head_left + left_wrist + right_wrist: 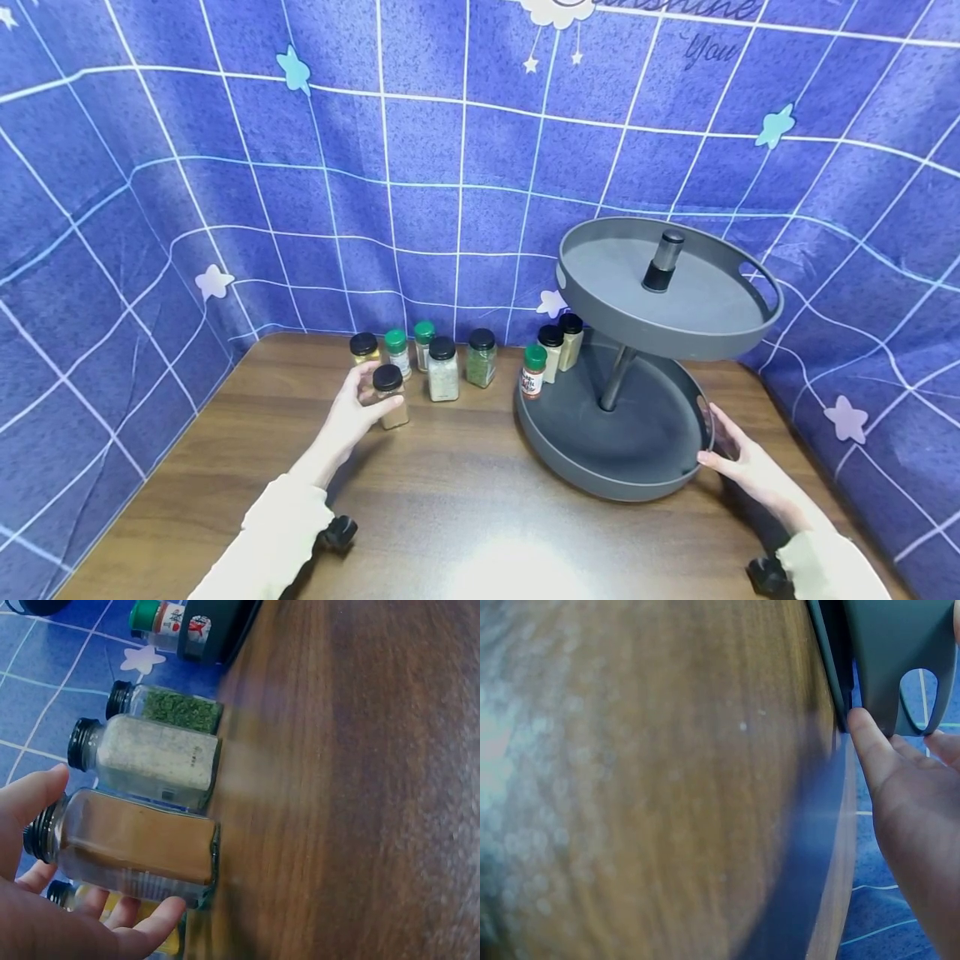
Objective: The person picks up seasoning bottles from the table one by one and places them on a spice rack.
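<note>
My left hand (352, 417) is around a black-lidded glass jar of brown powder (392, 410), thumb on one side and fingers on the other. In the left wrist view that spice jar (142, 840) stands on the wooden table, level with its neighbours. At the right, my right hand (750, 471) holds the lower tray's rim of a dark grey two-tier rack (637, 487), by its handle hole. In the right wrist view the thumb of the right hand (915, 802) lies against the tray wall (877, 660); the other fingers are partly hidden.
Behind the brown jar stand a yellow jar (365, 348), green-lidded bottles (397, 354), a whitish jar (443, 375) and a green herb jar (481, 360). The lower tray holds a red-labelled bottle (532, 379) and two black-lidded jars (551, 358). A blue curtain (420, 208) hangs behind.
</note>
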A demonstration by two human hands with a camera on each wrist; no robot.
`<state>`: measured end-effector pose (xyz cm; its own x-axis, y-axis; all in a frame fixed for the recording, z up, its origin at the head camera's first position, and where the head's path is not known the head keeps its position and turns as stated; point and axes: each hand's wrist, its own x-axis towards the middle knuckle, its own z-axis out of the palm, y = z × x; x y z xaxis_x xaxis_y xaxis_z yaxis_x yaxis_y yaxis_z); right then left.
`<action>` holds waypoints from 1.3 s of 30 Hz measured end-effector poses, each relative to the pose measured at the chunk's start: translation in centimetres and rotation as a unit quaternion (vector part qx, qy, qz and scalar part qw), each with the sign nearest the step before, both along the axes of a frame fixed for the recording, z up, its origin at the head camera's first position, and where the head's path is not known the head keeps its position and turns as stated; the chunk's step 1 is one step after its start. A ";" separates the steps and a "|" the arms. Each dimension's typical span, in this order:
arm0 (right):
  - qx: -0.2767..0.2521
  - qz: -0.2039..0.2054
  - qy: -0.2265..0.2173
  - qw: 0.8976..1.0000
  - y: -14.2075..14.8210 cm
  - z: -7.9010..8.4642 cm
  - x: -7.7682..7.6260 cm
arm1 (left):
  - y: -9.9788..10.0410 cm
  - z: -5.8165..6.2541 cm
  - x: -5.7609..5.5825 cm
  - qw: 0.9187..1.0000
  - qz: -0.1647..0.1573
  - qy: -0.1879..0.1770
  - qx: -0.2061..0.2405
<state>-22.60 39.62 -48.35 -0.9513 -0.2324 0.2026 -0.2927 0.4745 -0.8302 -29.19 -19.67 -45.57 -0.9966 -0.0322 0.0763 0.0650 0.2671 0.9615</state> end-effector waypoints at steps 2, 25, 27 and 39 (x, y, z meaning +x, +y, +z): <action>0.000 -0.002 -0.001 1.000 0.1 0.0 0.0 | 0.2 0.4 0.2 1.000 -0.006 -0.008 0.018; -0.003 0.002 -0.011 1.000 0.1 0.0 -0.1 | 0.1 -0.5 -0.7 0.999 -0.008 -0.025 0.047; -0.001 0.000 -0.012 1.000 0.1 0.0 -0.1 | 0.0 -0.9 -1.0 0.999 -0.005 -0.027 0.044; 0.002 -0.006 -0.012 1.000 0.0 0.1 0.0 | 0.4 1.3 0.1 0.998 -0.028 -0.029 0.054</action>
